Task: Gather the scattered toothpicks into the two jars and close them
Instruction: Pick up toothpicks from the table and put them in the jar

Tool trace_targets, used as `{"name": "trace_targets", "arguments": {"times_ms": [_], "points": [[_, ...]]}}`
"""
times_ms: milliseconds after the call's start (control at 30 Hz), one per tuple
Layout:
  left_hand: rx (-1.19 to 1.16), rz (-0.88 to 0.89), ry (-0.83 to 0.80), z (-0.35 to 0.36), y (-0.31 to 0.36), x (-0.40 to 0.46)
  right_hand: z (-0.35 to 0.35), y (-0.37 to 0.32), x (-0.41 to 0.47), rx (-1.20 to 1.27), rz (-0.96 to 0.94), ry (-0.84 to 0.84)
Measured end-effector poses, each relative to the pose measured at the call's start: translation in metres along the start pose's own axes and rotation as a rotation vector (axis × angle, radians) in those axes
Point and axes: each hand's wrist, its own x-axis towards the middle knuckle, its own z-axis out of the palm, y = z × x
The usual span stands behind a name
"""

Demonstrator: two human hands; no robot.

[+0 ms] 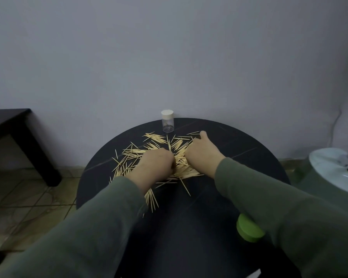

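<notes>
Several pale wooden toothpicks [153, 140] lie scattered over the middle of a round black table [239, 149]. My left hand [155, 164] rests on the heap with its fingers curled down into the toothpicks. My right hand [201, 152] lies over the right side of the heap, fingers bent among the sticks and thumb stretched toward the far edge. A small clear jar [167, 121] with a cream lid on it stands upright at the table's far edge, empty. A green lidded thing [248, 228], perhaps the second jar, shows under my right forearm; its body is hidden.
A dark low table [14, 125] stands at the left on the tiled floor. A white round appliance [333, 169] sits right of the table. The wall runs close behind the table's far edge.
</notes>
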Motion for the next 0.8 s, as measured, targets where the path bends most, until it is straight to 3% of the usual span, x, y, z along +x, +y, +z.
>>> {"name": "trace_targets", "arguments": {"times_ms": [267,600,800], "points": [[-0.216,-0.125,0.105,-0.007,0.004,-0.001,0.001,0.02,0.0,0.114,0.057,0.087],[-0.323,-0.188,0.078,-0.003,0.007,0.006,0.007,0.037,-0.009,0.268,0.081,0.125],[-0.524,-0.23,0.095,-0.001,0.005,0.009,0.01,0.04,-0.014,0.465,0.188,0.181]]}}
